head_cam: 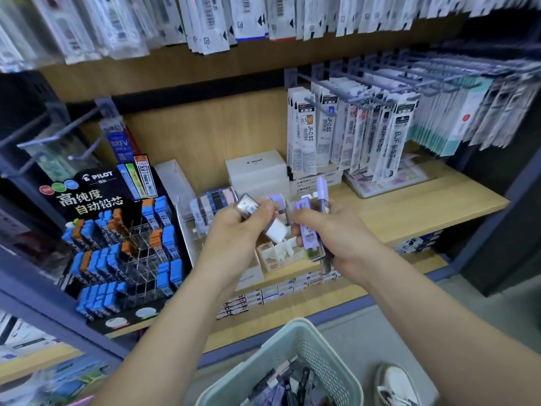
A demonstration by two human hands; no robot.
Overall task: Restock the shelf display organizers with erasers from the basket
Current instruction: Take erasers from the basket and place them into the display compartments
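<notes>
My left hand (234,227) grips a packaged eraser (276,230) with a clear grey end and a white tip, held above the clear shelf organizer (202,212). My right hand (330,232) holds a bundle of purple packaged erasers (310,227), upright, just right of the left hand. Below them on the shelf sits a white divided organizer (281,250). The pale green basket (295,344) stands at the bottom centre with several dark and purple packaged items inside.
A black Pilot lead display (117,230) with blue and orange cases stands to the left. White Pilot boxes (257,168) sit behind the organizers. Refill packs hang on hooks (351,130) at right. A wooden shelf (409,206) extends right. A shoe (395,385) shows beside the basket.
</notes>
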